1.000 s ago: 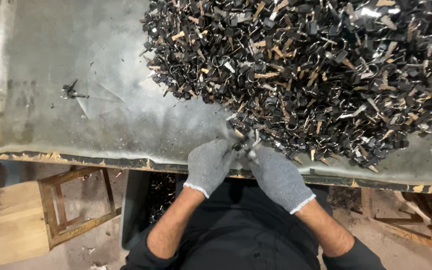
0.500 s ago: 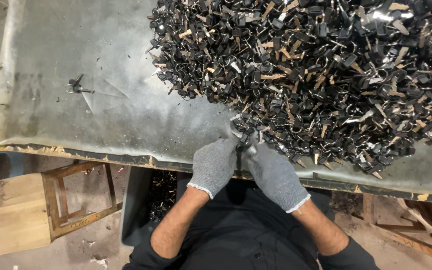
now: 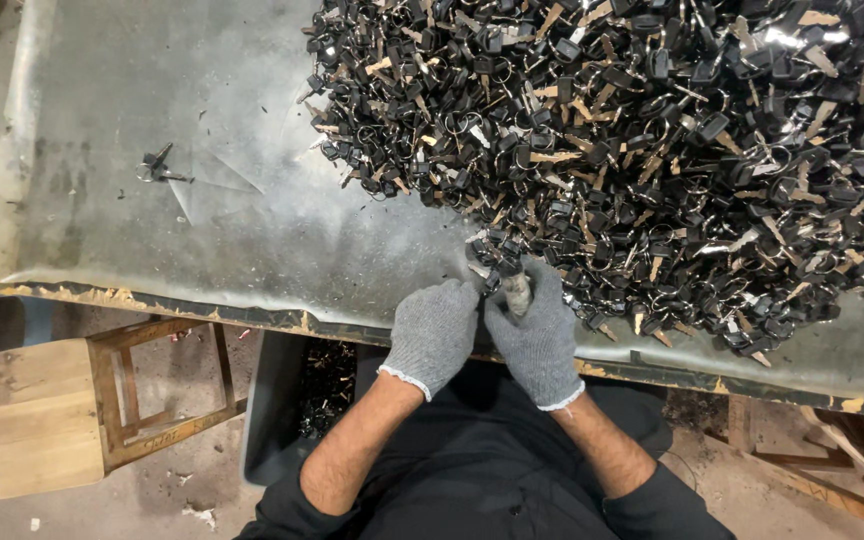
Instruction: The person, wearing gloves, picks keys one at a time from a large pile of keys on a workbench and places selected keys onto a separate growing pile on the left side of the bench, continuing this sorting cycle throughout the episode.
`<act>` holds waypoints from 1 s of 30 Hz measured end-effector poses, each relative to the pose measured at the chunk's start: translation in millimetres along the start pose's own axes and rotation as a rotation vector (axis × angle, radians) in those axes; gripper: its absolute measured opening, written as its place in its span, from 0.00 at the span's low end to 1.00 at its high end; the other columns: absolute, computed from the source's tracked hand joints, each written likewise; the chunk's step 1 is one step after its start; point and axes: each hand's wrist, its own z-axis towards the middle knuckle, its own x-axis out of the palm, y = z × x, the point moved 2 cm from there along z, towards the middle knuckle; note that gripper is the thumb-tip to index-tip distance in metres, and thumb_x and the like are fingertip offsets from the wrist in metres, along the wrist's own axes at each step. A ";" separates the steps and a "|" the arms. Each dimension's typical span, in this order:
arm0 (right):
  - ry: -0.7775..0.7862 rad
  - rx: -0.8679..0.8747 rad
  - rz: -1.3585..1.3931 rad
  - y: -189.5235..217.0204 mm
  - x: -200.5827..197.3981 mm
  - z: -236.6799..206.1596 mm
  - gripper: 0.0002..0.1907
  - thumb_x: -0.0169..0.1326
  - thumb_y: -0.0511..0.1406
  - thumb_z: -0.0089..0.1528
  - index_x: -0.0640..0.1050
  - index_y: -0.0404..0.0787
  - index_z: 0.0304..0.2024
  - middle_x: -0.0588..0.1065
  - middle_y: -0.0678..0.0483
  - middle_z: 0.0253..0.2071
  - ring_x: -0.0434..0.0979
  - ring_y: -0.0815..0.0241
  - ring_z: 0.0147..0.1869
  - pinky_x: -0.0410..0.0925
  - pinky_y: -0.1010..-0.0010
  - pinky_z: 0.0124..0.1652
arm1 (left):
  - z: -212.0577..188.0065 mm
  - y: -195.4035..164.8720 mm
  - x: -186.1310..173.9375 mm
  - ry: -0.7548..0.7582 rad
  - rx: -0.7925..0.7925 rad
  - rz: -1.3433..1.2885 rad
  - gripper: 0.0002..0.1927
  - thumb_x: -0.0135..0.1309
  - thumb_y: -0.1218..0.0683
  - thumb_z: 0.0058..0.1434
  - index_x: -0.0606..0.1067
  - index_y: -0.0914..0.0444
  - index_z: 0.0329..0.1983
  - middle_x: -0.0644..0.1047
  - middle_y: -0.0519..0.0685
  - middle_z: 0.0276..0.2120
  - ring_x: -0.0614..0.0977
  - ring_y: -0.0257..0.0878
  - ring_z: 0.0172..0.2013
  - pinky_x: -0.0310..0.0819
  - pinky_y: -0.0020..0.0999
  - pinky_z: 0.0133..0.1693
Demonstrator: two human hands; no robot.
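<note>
Both hands wear grey knit gloves and meet at the near edge of a metal-topped table (image 3: 252,250). My left hand (image 3: 434,335) and my right hand (image 3: 537,335) pinch one small bunch of black-headed keys on a ring (image 3: 497,272) between their fingertips. A short wooden-handled tool (image 3: 518,293) lies in my right hand's grip. Just beyond the fingers starts a huge heap of black keys and rings (image 3: 652,140) that covers the right half of the table.
A lone key set (image 3: 157,167) lies on the bare left part of the table. Below the table edge stand a wooden stool (image 3: 62,405) at left and a dark bin holding keys (image 3: 297,405) by my left forearm.
The view has shifted slightly. Both hands stay together at the table edge, still working the same small key bunch; my right hand has turned a little.
</note>
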 end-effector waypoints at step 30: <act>0.029 0.269 0.109 11.5 2.0 8.5 0.25 0.64 0.34 0.57 0.68 0.34 0.52 0.76 0.44 0.38 0.80 0.54 0.37 0.74 0.60 0.37 | -3.4 -9.7 -8.7 -0.057 0.051 0.005 0.06 0.53 0.58 0.56 0.76 0.59 0.38 0.78 0.52 0.31 0.83 0.50 0.34 0.74 0.48 0.35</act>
